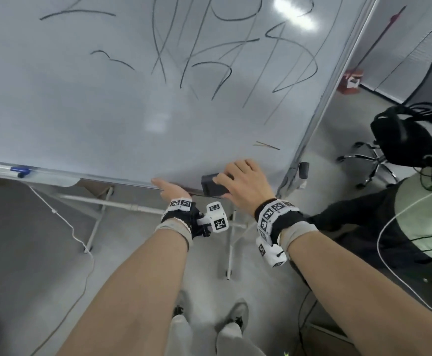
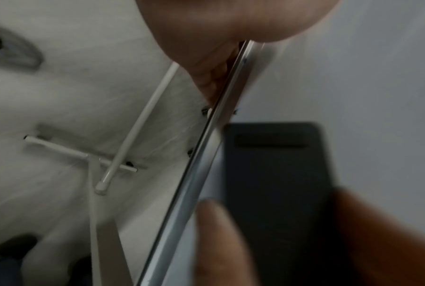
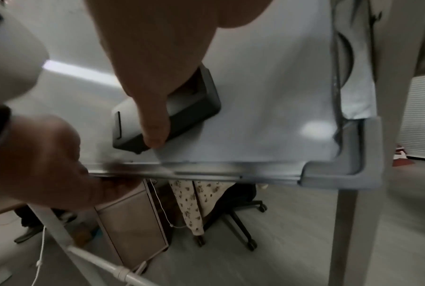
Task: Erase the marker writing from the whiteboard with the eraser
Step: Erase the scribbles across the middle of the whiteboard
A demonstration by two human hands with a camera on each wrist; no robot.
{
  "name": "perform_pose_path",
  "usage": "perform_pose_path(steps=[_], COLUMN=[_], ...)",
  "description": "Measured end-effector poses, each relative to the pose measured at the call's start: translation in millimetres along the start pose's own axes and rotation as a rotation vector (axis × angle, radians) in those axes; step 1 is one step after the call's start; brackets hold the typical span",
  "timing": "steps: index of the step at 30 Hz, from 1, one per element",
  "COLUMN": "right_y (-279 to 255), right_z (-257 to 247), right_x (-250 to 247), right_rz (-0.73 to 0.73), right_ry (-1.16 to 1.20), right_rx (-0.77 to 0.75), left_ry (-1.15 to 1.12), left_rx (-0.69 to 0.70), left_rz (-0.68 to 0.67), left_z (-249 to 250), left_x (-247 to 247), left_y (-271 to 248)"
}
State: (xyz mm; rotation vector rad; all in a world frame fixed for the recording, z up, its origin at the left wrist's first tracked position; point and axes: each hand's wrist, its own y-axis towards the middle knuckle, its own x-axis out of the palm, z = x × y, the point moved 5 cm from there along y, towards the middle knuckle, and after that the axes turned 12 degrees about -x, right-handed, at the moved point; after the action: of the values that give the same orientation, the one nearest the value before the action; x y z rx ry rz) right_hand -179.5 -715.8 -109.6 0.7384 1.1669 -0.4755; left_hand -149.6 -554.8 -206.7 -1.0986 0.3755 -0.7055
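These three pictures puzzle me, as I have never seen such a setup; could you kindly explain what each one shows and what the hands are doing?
No machine here: a person wears one camera on the head and one on each wrist. The head view looks down at both arms in front of a whiteboard that carries black marker writing in its upper part. The right hand grips a dark eraser lying flat against the board near its lower right corner. The left hand holds the board's bottom edge. A blue-capped marker lies on the ledge at the left. The right wrist view shows the eraser under the fingers; the left wrist view shows the frame edge close up, blurred.
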Motion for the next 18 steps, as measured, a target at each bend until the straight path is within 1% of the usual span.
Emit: perform_pose_path(steps=[2, 5, 7, 8, 10, 14, 16, 18], right_y=[-3.1, -17.0, -30.2, -36.7, -49.4, -67.5, -70.5, -71.2], right_z=[18.3, 65.1, 87.5, 92.7, 90.3, 68.1, 67.5, 73.8], right_x=[-23.0, -65.6, -79.4, -80.6, -71.1, -40.7, -41.0, -52.5], right_rz=[0.093, 0.272, 0.338, 0.353, 0.339, 0.234, 0.215, 0.242], right_ry=[-0.047, -0.118, -0.151, -0.156, -0.144, -0.114, -0.112, -0.109], right_rx=[0.070, 0.261, 0.345, 0.362, 0.355, 0.212, 0.176, 0.204], left_ry=[-0.011, 0.009, 0.000, -0.013, 0.002, 0.084, 0.150, 0.257], left_rx=[0.021, 0.043, 0.053, 0.062, 0.072, 0.077, 0.075, 0.028], left_rz=[0.048, 0.087, 0.108, 0.126, 0.158, 0.177, 0.190, 0.193], left_z=[-2.8, -6.0, -7.5, -8.6, -11.4, -15.9, -15.8, -15.2], left_x=[4.9, 12.8, 15.5, 17.7, 19.0, 11.7, 6.4, 2.1], left_y=[-11.7, -21.6, -33.1, -36.7, -43.7, -53.7, -59.3, -58.7])
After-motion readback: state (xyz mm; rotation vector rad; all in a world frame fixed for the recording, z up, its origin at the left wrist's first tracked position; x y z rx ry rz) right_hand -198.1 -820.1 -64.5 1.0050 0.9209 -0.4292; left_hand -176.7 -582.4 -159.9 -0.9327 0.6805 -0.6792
